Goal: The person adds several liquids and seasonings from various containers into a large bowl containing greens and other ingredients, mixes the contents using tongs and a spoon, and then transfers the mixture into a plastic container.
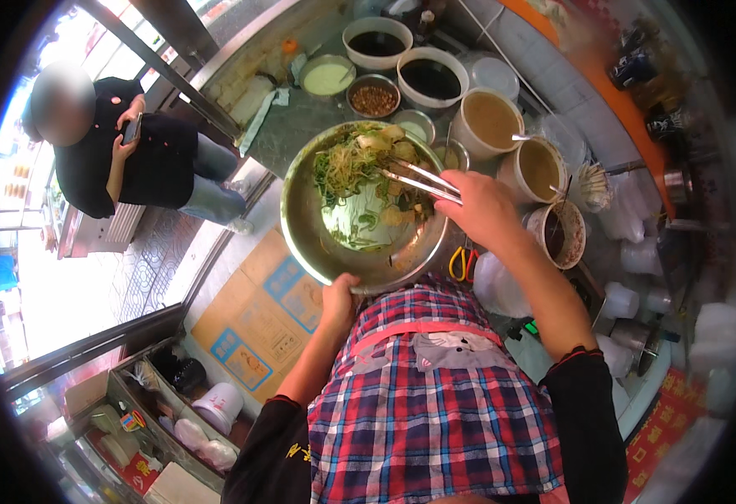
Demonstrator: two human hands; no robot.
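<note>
My left hand grips the near rim of a wide stainless steel bowl, thumb over the edge. Inside lies a mix of noodles and leafy greens, with paler chunks among them, heaped toward the far and right sides. Oily liquid shines on the bare bottom. In my right hand is a pair of metal tongs, held over the bowl's right rim. Their tips reach into the food; whether they pinch any of it I cannot tell.
Beyond the bowl stand tubs of dark liquid, a bowl of chopped reddish-brown bits and tubs of brown sauce. Yellow-and-red-handled scissors lie right of the bowl. A person holding a phone stands at left. Flattened cardboard covers the surface below.
</note>
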